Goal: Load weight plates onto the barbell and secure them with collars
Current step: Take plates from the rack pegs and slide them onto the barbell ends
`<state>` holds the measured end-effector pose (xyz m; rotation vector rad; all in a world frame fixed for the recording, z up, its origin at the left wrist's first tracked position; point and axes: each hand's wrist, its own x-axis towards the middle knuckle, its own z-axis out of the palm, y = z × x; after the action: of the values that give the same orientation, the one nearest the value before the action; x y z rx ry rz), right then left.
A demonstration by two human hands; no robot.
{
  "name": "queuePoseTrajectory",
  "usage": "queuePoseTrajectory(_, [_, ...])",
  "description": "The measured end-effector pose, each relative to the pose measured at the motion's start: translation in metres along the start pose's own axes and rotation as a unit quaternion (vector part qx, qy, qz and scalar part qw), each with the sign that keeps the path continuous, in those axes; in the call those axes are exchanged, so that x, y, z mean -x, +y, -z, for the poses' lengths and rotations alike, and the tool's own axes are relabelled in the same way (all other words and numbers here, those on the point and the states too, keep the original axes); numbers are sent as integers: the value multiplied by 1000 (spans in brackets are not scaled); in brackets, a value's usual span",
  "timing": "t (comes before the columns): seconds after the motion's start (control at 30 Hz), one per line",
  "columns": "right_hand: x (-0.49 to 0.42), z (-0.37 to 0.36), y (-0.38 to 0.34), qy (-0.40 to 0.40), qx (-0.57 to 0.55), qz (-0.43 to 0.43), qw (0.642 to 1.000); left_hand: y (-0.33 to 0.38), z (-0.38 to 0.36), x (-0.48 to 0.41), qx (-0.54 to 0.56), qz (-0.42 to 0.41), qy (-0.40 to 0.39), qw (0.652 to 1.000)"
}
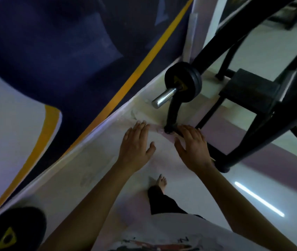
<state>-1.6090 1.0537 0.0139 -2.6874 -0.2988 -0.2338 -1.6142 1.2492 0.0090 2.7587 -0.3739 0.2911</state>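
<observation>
The person's left hand (135, 142) and right hand (193, 147) are bare, with no gloves, rings or watch, and both forearms are uncovered up to the bottom edge. A white short-sleeved T-shirt with a red and black printed graphic (171, 238) covers the torso. Black trousers (164, 201) end above a bare foot (162, 182).
</observation>
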Motion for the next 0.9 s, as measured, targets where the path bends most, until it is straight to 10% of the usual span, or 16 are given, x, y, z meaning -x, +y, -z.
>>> queuePoseTrajectory(0.9, [-338,-50,137,3,-144,-329,933,-82,-132,-464,87,-178,-259,945])
